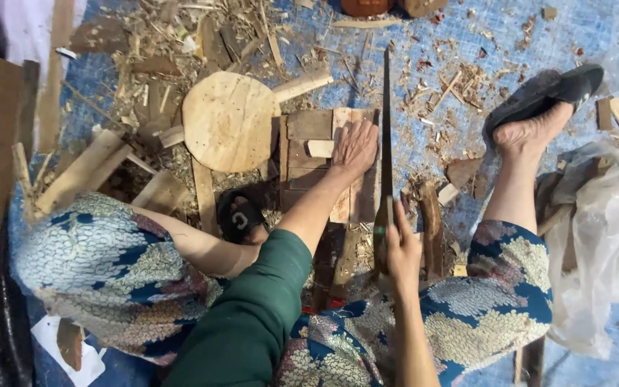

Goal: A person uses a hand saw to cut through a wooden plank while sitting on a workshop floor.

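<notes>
Gripping saw (385, 143), blade pointing away, upright

Blue tarp floor (574, 29) bears wood scraps (145, 93), round wooden disc (228, 120).

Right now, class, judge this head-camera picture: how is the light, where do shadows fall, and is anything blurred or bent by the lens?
Head view: light is soft and even, with no glare; faint shadows sit under the round wooden disc and beside the left hand. The saw blade and right hand look sharp. The wide lens stretches the patterned trousers at the edges.
</notes>
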